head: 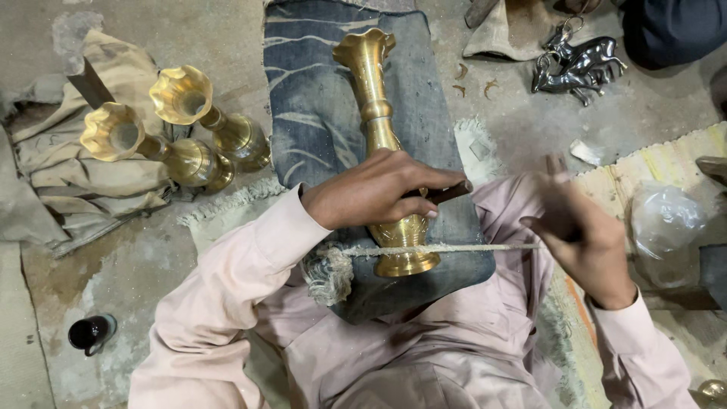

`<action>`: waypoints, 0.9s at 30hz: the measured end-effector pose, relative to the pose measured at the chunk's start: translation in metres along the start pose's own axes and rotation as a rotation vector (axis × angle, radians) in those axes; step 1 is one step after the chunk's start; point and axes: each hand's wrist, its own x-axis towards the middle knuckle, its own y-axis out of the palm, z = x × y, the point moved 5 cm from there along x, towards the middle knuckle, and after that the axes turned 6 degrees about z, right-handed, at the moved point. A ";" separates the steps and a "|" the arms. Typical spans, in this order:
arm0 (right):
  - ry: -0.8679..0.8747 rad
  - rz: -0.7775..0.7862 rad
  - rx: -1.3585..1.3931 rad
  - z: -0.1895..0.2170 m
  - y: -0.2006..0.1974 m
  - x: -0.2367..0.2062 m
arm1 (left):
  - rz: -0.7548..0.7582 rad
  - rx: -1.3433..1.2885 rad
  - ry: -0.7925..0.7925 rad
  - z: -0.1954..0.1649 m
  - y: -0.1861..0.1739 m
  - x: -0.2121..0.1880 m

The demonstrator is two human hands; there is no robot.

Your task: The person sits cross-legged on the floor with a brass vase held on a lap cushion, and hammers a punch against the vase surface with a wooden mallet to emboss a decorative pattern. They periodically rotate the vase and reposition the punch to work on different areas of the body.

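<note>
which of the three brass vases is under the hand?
The tall vase lying on the denim cloth, pressed by the left hand; the other two sit untouched at the left.

concrete floor [492, 113], two brass vases [182, 129], rag [45, 167]

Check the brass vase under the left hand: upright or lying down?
Lying down. The brass vase rests lengthwise on the blue cloth, fluted mouth pointing away and base toward the person; the left hand presses on its body.
</note>
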 end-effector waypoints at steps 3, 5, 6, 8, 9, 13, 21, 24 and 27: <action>0.142 -0.050 0.259 0.004 0.010 -0.003 | 0.050 0.005 -0.015 0.003 0.002 0.000; 0.178 -0.033 0.292 0.007 0.013 -0.007 | 0.000 0.008 0.075 -0.001 -0.002 -0.002; 0.090 0.017 0.120 0.012 0.014 -0.009 | -0.020 0.011 0.125 -0.003 -0.003 -0.002; 0.086 0.009 0.078 0.012 0.012 -0.013 | 0.044 -0.004 0.035 0.001 -0.002 -0.003; 0.170 -0.044 0.210 0.007 0.009 -0.015 | 0.076 -0.013 -0.011 0.003 -0.001 -0.003; -0.029 0.028 -0.011 0.017 0.004 -0.012 | 0.056 0.001 0.075 -0.004 -0.003 -0.005; 0.272 -0.178 0.489 0.005 -0.019 -0.016 | 0.016 0.005 0.088 0.001 0.001 -0.006; 0.181 -0.119 0.204 0.008 -0.012 -0.015 | 0.007 -0.005 0.100 0.002 0.003 -0.006; -0.022 -0.118 -0.124 0.019 -0.001 -0.017 | 0.093 0.061 0.022 0.007 0.007 -0.006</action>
